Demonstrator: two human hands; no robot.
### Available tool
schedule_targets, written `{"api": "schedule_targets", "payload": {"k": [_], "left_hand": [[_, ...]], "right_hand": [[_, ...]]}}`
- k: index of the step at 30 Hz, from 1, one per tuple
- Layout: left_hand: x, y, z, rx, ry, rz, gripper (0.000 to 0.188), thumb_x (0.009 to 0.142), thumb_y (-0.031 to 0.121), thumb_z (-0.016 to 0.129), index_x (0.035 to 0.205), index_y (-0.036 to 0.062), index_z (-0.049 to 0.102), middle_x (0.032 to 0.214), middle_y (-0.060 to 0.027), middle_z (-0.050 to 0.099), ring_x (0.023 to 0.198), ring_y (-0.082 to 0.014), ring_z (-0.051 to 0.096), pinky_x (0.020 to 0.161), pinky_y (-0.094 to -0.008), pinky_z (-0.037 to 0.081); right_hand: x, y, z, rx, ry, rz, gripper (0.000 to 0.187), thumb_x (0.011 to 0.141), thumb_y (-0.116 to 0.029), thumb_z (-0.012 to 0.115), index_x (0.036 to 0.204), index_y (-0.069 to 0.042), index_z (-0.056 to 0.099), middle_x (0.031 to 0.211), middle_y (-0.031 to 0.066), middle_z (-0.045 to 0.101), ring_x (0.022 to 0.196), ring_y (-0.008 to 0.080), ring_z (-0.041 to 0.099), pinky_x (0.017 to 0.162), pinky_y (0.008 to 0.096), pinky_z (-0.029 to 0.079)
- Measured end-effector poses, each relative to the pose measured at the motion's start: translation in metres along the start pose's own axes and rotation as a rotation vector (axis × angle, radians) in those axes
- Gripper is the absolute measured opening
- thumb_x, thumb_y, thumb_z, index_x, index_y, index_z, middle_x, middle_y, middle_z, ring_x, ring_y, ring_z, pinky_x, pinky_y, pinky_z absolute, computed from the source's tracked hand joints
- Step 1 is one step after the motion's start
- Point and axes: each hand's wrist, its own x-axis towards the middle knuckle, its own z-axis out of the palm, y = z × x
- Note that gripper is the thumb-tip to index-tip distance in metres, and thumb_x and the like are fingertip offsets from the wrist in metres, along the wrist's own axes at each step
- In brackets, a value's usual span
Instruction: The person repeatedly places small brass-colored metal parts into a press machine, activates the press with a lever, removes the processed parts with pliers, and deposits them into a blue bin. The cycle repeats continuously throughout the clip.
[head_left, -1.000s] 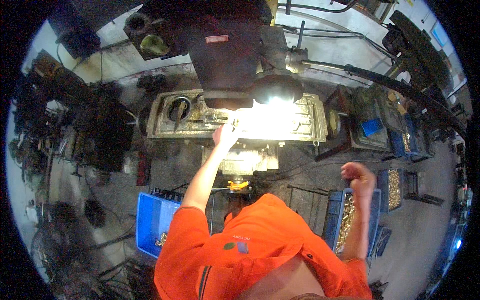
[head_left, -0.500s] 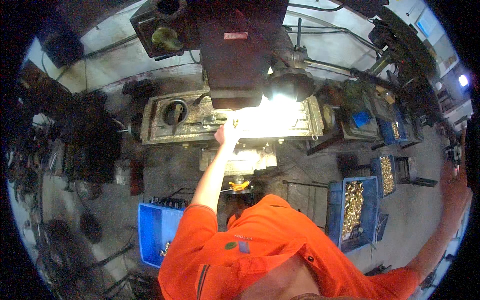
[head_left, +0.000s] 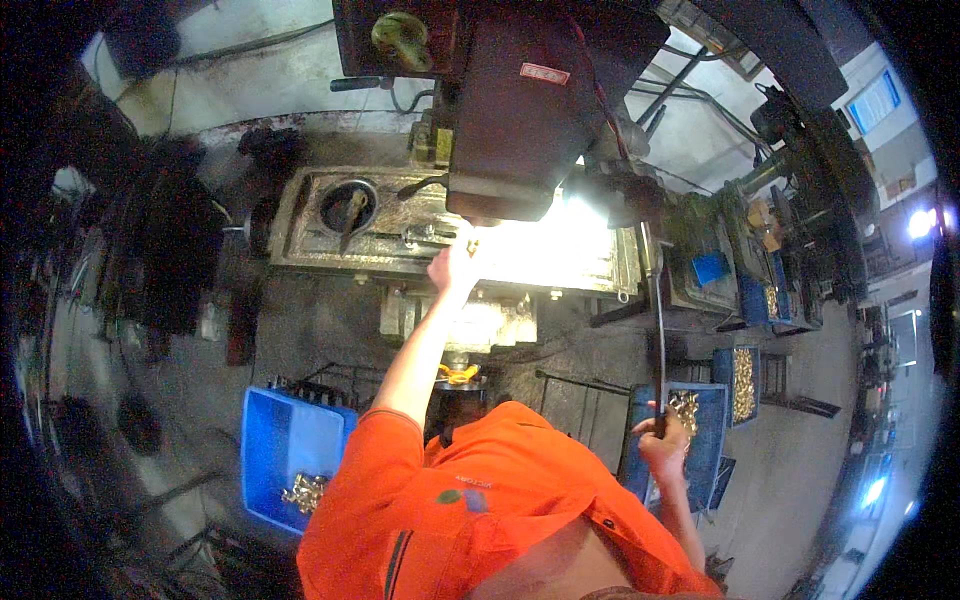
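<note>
My left hand (head_left: 456, 268) reaches onto the machine's metal table (head_left: 300, 225), under the dark machine head (head_left: 510, 130). Its fingers are closed on a small brass-coloured part (head_left: 472, 243); glare hides much of that part and what it rests against. At the lower right, my right hand (head_left: 665, 445) is wrapped round the near end of a long dark lever (head_left: 657, 330). The lever runs from the right side of the machine head down toward me.
A blue bin (head_left: 262, 450) with brass parts stands at the lower left. Blue crates (head_left: 715, 400) of brass parts (head_left: 743, 385) are at the right. A lamp glares over the worktable. A round black dish (head_left: 348, 205) sits at its left end, and a yellow-orange object (head_left: 458, 374) below it.
My right hand has come in from the far right, and the lever it grips now points down toward me. My left hand stays at the brass part. The whole view has shifted slightly.
</note>
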Motion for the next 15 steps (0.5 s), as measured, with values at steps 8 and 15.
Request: {"api": "schedule_targets", "payload": {"k": [8,15], "left_hand": [[0.002,-0.004,0.005,0.084,0.004,-0.001,0.038,0.075,0.048,0.057,0.102,0.0214,0.057,0.069,-0.0126,0.063,0.067,-0.0320,0.063,0.059,-0.0434,0.047],[0.004,0.002,0.005,0.155,-0.026,-0.088,0.047,0.071,0.053,0.059,0.074,0.0060,0.065,0.072,-0.0139,0.064,0.069,-0.0301,0.063,0.061,-0.0420,0.048]], "right_hand": [[0.036,0.054,0.032,0.151,-0.039,-0.046,0.009,0.065,0.001,0.049,0.071,-0.005,0.053,0.057,-0.0022,0.044,0.053,0.0061,0.040,0.048,0.0245,0.034],[0.039,0.040,0.036,0.433,-0.150,-0.054,0.008,0.062,-0.001,0.049,0.065,-0.007,0.045,0.057,-0.0035,0.038,0.053,0.0059,0.034,0.046,0.0252,0.029]]}}
